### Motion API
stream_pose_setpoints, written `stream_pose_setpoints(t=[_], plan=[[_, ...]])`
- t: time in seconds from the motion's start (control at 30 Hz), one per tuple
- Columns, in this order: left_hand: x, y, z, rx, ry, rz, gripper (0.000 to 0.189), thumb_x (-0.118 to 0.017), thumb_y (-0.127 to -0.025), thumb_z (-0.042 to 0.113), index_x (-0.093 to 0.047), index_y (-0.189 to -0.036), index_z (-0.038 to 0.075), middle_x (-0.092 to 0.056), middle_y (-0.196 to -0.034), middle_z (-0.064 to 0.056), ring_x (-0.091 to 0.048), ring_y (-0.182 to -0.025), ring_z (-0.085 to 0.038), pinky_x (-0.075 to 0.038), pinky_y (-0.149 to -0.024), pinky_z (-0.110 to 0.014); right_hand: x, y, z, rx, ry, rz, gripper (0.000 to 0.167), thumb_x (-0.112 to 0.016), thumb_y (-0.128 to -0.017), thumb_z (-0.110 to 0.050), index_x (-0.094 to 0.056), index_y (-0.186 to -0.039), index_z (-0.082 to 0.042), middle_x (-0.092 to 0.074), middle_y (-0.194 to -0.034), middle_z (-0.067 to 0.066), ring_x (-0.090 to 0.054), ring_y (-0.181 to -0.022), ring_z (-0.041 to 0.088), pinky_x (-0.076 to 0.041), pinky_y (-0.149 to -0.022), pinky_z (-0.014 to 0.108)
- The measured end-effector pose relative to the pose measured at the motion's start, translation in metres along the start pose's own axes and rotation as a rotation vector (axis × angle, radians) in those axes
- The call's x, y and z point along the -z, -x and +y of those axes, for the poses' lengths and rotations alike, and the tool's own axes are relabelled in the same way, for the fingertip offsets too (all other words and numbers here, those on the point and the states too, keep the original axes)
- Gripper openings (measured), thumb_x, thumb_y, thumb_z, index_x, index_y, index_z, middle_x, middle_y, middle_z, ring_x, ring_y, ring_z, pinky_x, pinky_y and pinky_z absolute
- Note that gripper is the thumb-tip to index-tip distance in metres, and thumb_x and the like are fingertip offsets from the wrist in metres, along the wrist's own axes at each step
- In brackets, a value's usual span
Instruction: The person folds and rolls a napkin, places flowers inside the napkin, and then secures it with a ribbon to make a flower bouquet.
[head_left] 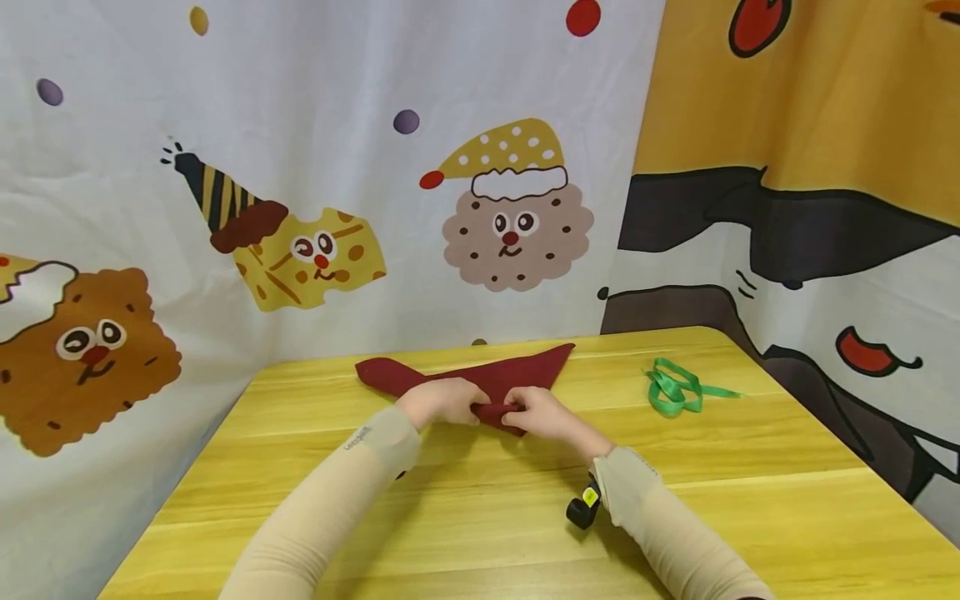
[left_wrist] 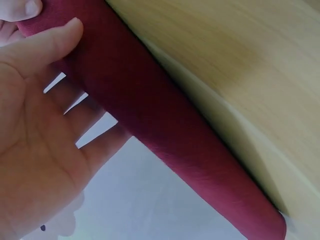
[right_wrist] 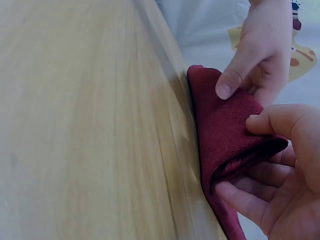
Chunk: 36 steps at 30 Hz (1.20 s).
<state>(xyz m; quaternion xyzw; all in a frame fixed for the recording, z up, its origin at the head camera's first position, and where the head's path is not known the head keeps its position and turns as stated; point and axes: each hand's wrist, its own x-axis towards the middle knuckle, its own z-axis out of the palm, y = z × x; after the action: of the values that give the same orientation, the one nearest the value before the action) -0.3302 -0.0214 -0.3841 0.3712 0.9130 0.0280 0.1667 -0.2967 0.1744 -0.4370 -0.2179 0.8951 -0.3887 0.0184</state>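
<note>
A dark red cloth [head_left: 498, 377], folded into a band with pointed ends, lies across the far part of the table. My left hand [head_left: 448, 402] grips its near edge: the left wrist view shows the thumb on top of the cloth [left_wrist: 150, 115] and the fingers behind it. Close beside it, my right hand [head_left: 547, 412] pinches the same fold between thumb and fingers. Seen from the right wrist, the cloth [right_wrist: 225, 117] is rolled over in layers, with an open end between the right thumb and fingers.
A loosely coiled green ribbon [head_left: 670, 408] lies on the wooden table [head_left: 480, 533], right of the cloth. Behind the table's far edge hangs a curtain [head_left: 337, 125] printed with cartoon food. A small black camera [head_left: 581, 511] is strapped at the right wrist.
</note>
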Motion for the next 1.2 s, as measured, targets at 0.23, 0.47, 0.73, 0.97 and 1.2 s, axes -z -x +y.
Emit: stream_pose_setpoints(t=[0.23, 0.47, 0.73, 0.97, 1.2], plan=[[-0.005, -0.001, -0.008, 0.031, -0.087, 0.210, 0.028, -0.064, -0.094, 0.021, -0.068, -0.122, 0.023, -0.066, -0.114, 0.007, -0.061, -0.099, -0.014, -0.048, -0.086, -0.035, 0.003, -0.002, 0.010, -0.117, -0.182, 0.021, 0.012, -0.062, -0.092, -0.011, -0.063, -0.098, -0.001, -0.065, -0.082, 0.005, -0.058, -0.062, 0.014, -0.051, -0.060, 0.029], [-0.011, -0.002, -0.006, -0.021, -0.174, 0.444, 0.033, -0.065, -0.094, 0.020, -0.065, -0.127, 0.020, -0.064, -0.123, 0.003, -0.061, -0.107, -0.018, -0.049, -0.090, -0.038, 0.006, -0.004, 0.017, -0.183, -0.316, 0.039, 0.016, -0.059, -0.096, -0.008, -0.060, -0.106, 0.004, -0.062, -0.090, 0.012, -0.064, -0.071, 0.020, -0.056, -0.066, 0.033], [-0.018, 0.002, -0.003, -0.106, -0.207, 0.592, 0.024, -0.066, -0.093, 0.017, -0.070, -0.116, 0.019, -0.064, -0.114, 0.002, -0.057, -0.104, -0.019, -0.049, -0.087, -0.035, 0.009, -0.005, 0.020, -0.203, -0.394, 0.083, 0.014, -0.060, -0.095, -0.007, -0.057, -0.102, 0.005, -0.065, -0.090, 0.018, -0.065, -0.072, 0.024, -0.056, -0.065, 0.038], [-0.030, -0.001, -0.003, -0.105, -0.198, 0.524, 0.028, -0.064, -0.094, 0.020, -0.068, -0.122, 0.019, -0.058, -0.123, -0.001, -0.055, -0.111, -0.020, -0.049, -0.088, -0.035, 0.008, -0.009, 0.032, -0.227, -0.419, 0.108, 0.015, -0.060, -0.095, -0.006, -0.057, -0.103, 0.007, -0.066, -0.090, 0.016, -0.066, -0.072, 0.021, -0.057, -0.065, 0.037], [-0.038, -0.004, 0.001, -0.054, -0.164, 0.365, 0.042, -0.059, -0.097, 0.031, -0.056, -0.139, 0.024, -0.041, -0.149, -0.006, -0.042, -0.133, -0.026, -0.041, -0.102, -0.040, 0.009, -0.008, 0.037, -0.243, -0.407, 0.140, 0.019, -0.060, -0.094, -0.006, -0.055, -0.104, 0.009, -0.066, -0.092, 0.018, -0.067, -0.071, 0.022, -0.057, -0.064, 0.038]])
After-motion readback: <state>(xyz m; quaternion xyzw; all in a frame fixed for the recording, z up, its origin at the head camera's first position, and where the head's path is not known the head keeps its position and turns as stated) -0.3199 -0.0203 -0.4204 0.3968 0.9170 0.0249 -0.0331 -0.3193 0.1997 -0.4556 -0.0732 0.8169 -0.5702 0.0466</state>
